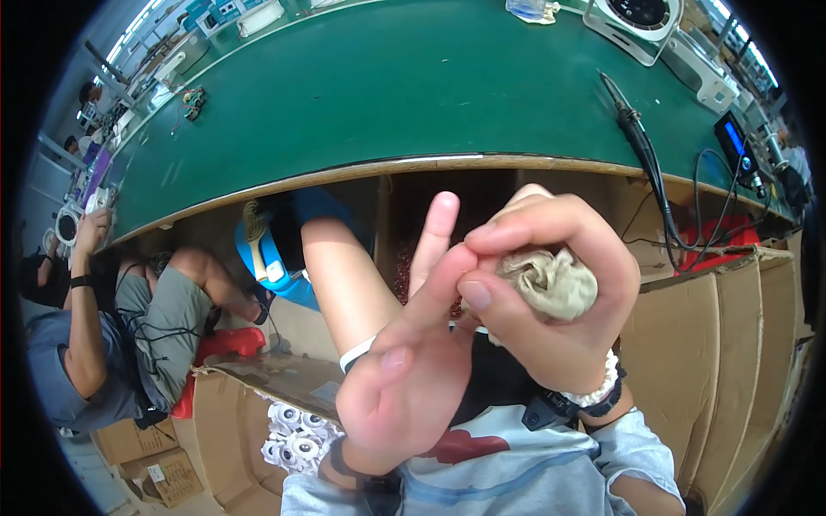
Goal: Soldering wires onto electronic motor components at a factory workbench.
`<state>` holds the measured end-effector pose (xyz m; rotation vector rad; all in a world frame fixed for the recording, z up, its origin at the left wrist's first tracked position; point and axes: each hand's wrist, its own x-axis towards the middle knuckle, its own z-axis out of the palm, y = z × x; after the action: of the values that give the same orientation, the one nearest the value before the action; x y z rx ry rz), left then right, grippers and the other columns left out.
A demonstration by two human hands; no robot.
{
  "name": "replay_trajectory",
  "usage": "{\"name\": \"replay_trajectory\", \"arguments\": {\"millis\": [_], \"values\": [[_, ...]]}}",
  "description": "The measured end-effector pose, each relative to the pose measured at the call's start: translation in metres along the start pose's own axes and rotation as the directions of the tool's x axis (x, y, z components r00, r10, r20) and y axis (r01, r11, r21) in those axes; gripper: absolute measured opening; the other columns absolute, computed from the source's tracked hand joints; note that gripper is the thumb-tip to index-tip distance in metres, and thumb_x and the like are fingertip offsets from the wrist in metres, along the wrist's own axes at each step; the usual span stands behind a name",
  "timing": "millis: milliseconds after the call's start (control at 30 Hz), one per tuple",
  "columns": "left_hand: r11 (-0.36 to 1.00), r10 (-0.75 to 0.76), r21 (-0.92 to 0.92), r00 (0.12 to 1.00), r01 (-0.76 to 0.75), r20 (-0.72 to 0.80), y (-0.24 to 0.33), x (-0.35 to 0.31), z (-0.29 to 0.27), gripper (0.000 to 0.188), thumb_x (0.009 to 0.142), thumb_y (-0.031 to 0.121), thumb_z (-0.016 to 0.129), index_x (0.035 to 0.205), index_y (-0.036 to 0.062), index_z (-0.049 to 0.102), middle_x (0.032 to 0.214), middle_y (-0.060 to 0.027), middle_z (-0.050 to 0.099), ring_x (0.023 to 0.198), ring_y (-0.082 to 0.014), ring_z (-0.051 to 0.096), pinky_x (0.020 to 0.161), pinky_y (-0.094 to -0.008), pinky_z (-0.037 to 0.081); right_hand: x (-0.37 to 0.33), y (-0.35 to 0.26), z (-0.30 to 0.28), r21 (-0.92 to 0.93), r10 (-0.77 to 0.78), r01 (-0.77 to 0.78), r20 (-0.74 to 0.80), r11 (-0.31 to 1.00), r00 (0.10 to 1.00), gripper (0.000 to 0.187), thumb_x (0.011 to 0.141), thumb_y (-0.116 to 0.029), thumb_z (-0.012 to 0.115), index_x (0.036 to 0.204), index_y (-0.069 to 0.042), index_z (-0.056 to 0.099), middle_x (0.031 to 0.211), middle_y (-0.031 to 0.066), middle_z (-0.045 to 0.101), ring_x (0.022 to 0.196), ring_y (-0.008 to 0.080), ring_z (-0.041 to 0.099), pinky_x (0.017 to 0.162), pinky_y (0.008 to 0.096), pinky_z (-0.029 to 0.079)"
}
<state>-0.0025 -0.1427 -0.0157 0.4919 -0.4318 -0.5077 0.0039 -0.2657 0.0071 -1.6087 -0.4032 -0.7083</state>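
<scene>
My right hand is curled around a crumpled off-white cloth, which sits in its palm. The thumb and fingertips of this hand meet at a fingertip of my left hand. One finger of the left hand points up and stands apart, and another stretches toward the right hand's pinch. Nothing shows inside the left hand. Whether something small lies between the touching fingertips, I cannot tell. Both hands are held above my lap, in front of the workbench edge.
Beyond my hands lies a green-topped workbench. On its right are a soldering iron, a control unit with a blue display and a white round device. Cardboard boxes flank me, one holding white parts. A co-worker sits left.
</scene>
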Motion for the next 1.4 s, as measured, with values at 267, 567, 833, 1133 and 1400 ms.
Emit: {"name": "replay_trajectory", "arguments": {"millis": [267,567,833,1133,1400], "values": [[0.918,0.144,0.383,0.987,-0.106,-0.07,0.001,0.002,0.0,0.066,0.071,0.038,0.042,0.121,-0.0041,0.038,0.138,-0.0141,-0.009,0.124,-0.0178,0.012,0.098,-0.0358,0.009,0.002,0.006,-0.007,-0.305,-0.347,0.348,0.057,0.887,0.936,0.021,0.057,0.004,0.065,0.076,-0.002,0.057,0.067,0.0081,0.059,0.055,0.0168,0.052,0.051,0.0254,0.038],[0.764,0.078,0.641,0.997,-0.07,0.016,0.017,-0.001,-0.003,0.065,0.07,0.044,0.04,0.123,0.006,0.04,0.139,-0.0127,-0.01,0.128,-0.0264,0.008,0.101,-0.041,0.008,0.007,0.004,-0.006,-0.421,-0.318,0.329,0.1,0.845,0.943,0.016,0.06,0.002,0.058,0.072,-0.005,0.05,0.063,0.0043,0.055,0.055,0.016,0.05,0.053,0.0246,0.039],[0.584,-0.078,0.81,0.997,0.039,0.008,0.039,0.002,0.007,0.066,0.071,0.046,0.038,0.119,0.001,0.044,0.138,-0.0178,-0.002,0.125,-0.0283,0.014,0.098,-0.0425,0.011,0.011,0.003,-0.014,-0.468,-0.335,0.381,0.183,0.797,0.924,0.016,0.057,0.002,0.054,0.068,-0.006,0.048,0.06,0.0027,0.051,0.052,0.0173,0.047,0.052,0.0251,0.038],[0.569,-0.162,0.788,0.972,0.234,-0.172,0.049,0.011,0.037,0.071,0.068,0.046,0.038,0.111,-0.0096,0.046,0.137,-0.0194,0.006,0.123,-0.0311,0.017,0.098,-0.0446,0.012,0.013,0.002,-0.025,-0.504,-0.309,0.468,0.369,0.726,0.876,0.015,0.052,-0.004,0.056,0.066,-0.006,0.049,0.061,0.0025,0.05,0.052,0.0192,0.044,0.046,0.0252,0.037],[0.418,-0.45,0.863,0.89,0.283,-0.074,0.084,0.015,0.037,0.066,0.069,0.043,0.036,0.105,-0.0109,0.051,0.134,-0.0278,0.01,0.122,-0.0304,0.018,0.098,-0.0421,0.01,0.025,-0.01,-0.032,-0.48,-0.305,0.606,0.565,0.634,0.767,0.012,0.054,-0.007,0.055,0.065,-0.007,0.05,0.062,0.0022,0.05,0.054,0.0196,0.044,0.045,0.026,0.037]]}}
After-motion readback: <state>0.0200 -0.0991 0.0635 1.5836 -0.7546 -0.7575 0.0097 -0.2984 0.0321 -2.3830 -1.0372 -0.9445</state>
